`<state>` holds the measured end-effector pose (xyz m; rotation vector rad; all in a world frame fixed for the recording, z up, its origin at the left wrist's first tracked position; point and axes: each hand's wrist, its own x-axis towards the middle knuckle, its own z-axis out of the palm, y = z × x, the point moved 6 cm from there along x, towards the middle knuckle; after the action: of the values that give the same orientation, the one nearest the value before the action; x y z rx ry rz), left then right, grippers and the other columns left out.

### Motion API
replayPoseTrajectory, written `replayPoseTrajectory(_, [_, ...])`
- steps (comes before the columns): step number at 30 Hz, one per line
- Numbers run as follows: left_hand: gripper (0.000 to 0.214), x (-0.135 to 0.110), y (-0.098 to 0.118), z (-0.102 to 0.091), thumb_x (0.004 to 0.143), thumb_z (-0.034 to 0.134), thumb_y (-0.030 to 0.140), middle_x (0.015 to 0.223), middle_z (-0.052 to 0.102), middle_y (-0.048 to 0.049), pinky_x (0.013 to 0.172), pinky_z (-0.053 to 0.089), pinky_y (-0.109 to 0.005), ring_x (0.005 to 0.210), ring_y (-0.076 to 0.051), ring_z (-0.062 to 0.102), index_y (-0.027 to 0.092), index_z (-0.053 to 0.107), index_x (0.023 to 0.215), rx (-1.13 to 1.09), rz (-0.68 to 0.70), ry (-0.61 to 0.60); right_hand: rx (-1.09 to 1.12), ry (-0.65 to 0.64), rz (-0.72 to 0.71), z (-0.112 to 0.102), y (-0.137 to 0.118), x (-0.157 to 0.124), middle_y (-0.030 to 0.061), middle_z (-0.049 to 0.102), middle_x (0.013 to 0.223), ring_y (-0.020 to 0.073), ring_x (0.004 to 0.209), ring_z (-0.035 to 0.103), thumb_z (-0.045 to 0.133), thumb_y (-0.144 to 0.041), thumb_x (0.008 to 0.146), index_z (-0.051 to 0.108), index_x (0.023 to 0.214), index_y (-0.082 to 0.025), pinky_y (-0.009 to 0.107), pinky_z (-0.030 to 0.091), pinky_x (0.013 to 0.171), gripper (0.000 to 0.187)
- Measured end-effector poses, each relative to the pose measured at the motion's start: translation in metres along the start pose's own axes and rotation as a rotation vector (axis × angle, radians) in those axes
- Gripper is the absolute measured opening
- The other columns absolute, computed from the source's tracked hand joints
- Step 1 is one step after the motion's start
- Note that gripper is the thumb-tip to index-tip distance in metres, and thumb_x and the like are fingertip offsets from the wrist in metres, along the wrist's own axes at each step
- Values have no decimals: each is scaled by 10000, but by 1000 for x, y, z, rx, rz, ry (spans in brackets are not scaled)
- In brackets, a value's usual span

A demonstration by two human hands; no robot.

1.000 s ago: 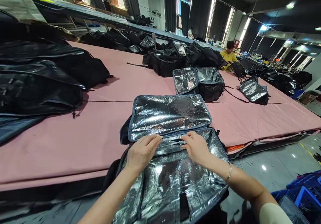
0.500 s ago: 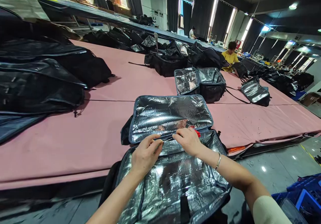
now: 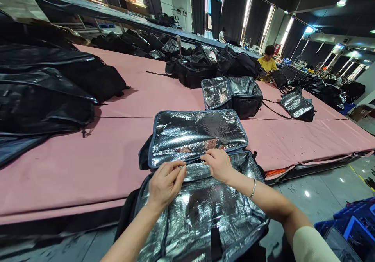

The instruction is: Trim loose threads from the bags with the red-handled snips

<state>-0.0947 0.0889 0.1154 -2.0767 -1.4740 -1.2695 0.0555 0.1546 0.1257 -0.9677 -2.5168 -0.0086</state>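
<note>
An open insulated bag point(image 3: 202, 219) with silver foil lining lies at the near edge of the pink table point(image 3: 88, 164), its foil lid point(image 3: 196, 135) flipped back flat on the table. My left hand point(image 3: 165, 183) rests at the hinge seam with fingers curled and pinched on the lining edge. My right hand point(image 3: 218, 165), a bangle on its wrist, pinches the same seam a little to the right. What either hand holds beyond the foil edge is too small to make out.
Black bags point(image 3: 52, 94) are piled at the left. More open foil-lined bags point(image 3: 234, 94) and a flat one point(image 3: 297, 106) lie further back. A person in yellow point(image 3: 267, 63) sits at the far side. Blue crates point(image 3: 351, 230) stand on the floor at right.
Both hands have drawn a little closer together along the seam. A small red thing seen by my right hand half a second ago is out of sight now.
</note>
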Motion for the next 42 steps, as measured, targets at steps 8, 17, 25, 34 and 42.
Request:
replayPoseTrajectory(8, [181,-2,-13,1,914,476,205,862,665,-28,656,470,-311,785,-192,602,239,653,936,90,29,-49,284,-169,426,-11,14,-16,46,666,1019,208,947,642,630,-355,859,577,1126,-233,306,457,778,298])
replayPoseTrajectory(17, [182,-4,1,-2,883,496,98,812,655,-18,672,487,-278,738,-164,549,213,629,838,63,115,-28,284,-303,416,-6,-2,-17,16,725,812,190,811,683,552,-374,906,619,1053,-225,257,418,679,220])
replayPoseTrajectory(25, [200,-6,1,-2,872,493,77,811,662,-20,653,494,-288,724,-171,555,218,633,857,65,127,-1,241,-270,376,6,-11,-15,15,728,807,205,802,686,559,-395,900,613,1057,-238,272,414,674,228])
replayPoseTrajectory(34, [205,-12,-1,-1,849,513,45,829,661,-27,662,497,-283,737,-171,552,208,631,888,66,121,17,242,-295,375,2,-8,-21,7,704,745,192,733,669,521,-385,925,605,1068,-218,260,390,626,235])
replayPoseTrajectory(42, [215,-11,-1,-2,855,504,59,822,663,-18,663,489,-288,723,-175,553,229,635,871,53,99,20,247,-276,360,9,-11,-18,29,720,791,221,817,684,541,-400,910,613,1063,-223,280,411,664,245])
